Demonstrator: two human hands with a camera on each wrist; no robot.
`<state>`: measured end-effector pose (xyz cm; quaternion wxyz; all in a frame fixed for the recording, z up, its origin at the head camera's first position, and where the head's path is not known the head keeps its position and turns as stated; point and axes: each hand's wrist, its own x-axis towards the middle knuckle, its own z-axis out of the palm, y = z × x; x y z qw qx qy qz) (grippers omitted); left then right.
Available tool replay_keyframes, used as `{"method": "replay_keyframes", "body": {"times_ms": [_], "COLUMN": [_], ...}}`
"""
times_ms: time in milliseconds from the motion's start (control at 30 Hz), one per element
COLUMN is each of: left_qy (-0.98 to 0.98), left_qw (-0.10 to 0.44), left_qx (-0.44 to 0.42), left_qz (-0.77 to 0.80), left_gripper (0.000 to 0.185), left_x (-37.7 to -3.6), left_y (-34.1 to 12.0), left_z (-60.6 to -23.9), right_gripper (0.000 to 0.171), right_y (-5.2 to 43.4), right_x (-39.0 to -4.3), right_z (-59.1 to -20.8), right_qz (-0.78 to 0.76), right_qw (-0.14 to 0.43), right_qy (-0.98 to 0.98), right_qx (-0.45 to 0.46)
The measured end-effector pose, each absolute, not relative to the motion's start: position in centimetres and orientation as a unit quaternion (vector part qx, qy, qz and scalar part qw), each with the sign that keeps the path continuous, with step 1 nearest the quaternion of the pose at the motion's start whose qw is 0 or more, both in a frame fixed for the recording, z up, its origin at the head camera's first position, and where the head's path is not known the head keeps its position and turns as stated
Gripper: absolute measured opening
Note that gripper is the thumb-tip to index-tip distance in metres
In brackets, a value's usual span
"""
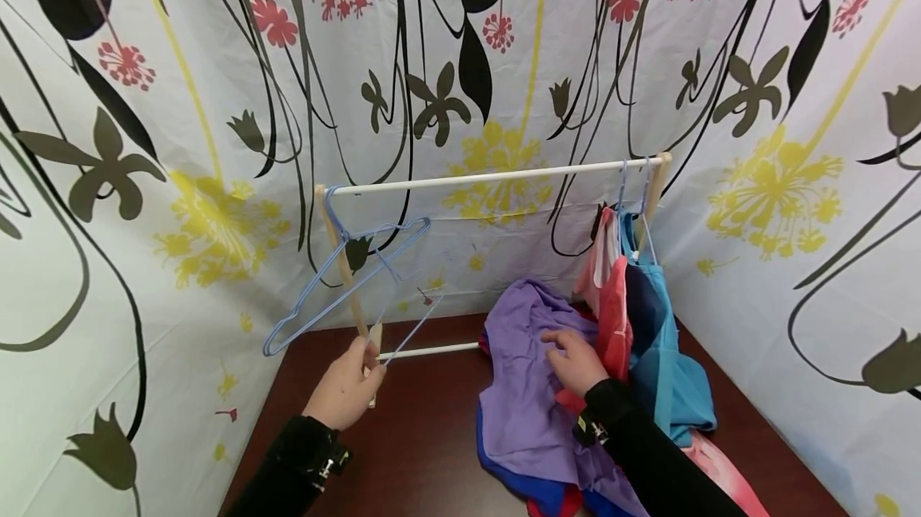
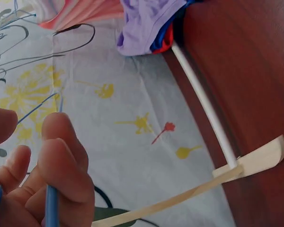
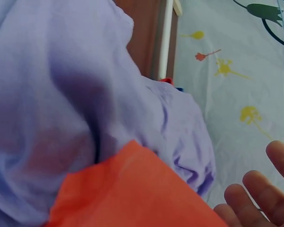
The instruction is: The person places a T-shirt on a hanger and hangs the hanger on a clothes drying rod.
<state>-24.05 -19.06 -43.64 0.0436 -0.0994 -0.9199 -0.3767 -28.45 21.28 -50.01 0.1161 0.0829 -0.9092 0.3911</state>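
Note:
My left hand (image 1: pixel 345 385) grips a thin blue wire hanger (image 1: pixel 413 333) in front of the rack's left post. In the left wrist view its fingers curl round the blue wire (image 2: pixel 52 208). My right hand (image 1: pixel 576 363) hovers over a purple garment (image 1: pixel 528 421), fingers loosely spread and holding nothing. That garment lies heaped on the table, with blue and red cloth showing beneath it. Close beside the right hand hangs a red garment (image 1: pixel 616 317); in the right wrist view orange-red cloth (image 3: pixel 137 189) overlaps the purple one, and the fingers (image 3: pixel 251 201) appear at lower right.
A clothes rack (image 1: pixel 489 177) with a white rod and wooden posts stands at the back. Blue hangers (image 1: pixel 345 237) hang at its left end. A blue garment (image 1: pixel 665 357) hangs at the right end. Pink cloth (image 1: pixel 723 469) lies at front right. Patterned curtains surround the dark table (image 1: pixel 424 437).

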Motion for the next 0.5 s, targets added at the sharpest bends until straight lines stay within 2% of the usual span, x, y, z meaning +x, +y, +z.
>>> {"method": "replay_keyframes", "body": {"times_ms": [167,500], "left_qy": [-0.911,-0.898], "left_qw": [0.012,-0.026], "left_qx": [-0.1,-0.105], "left_qz": [-0.399,-0.427], "left_gripper": [0.019,0.018], "left_x": [-23.7,-23.8], "left_y": [-18.3,-17.2], "left_z": [-45.4,-48.0], "right_gripper": [0.033,0.039], "right_y": [20.2,16.3], "right_x": [-29.7,-34.2], "right_z": [-51.6,-54.2], "right_qz": [0.382,0.339], "right_qw": [0.133,0.115], "right_qy": [-0.91,-0.929], "right_qx": [0.089,0.097]}}
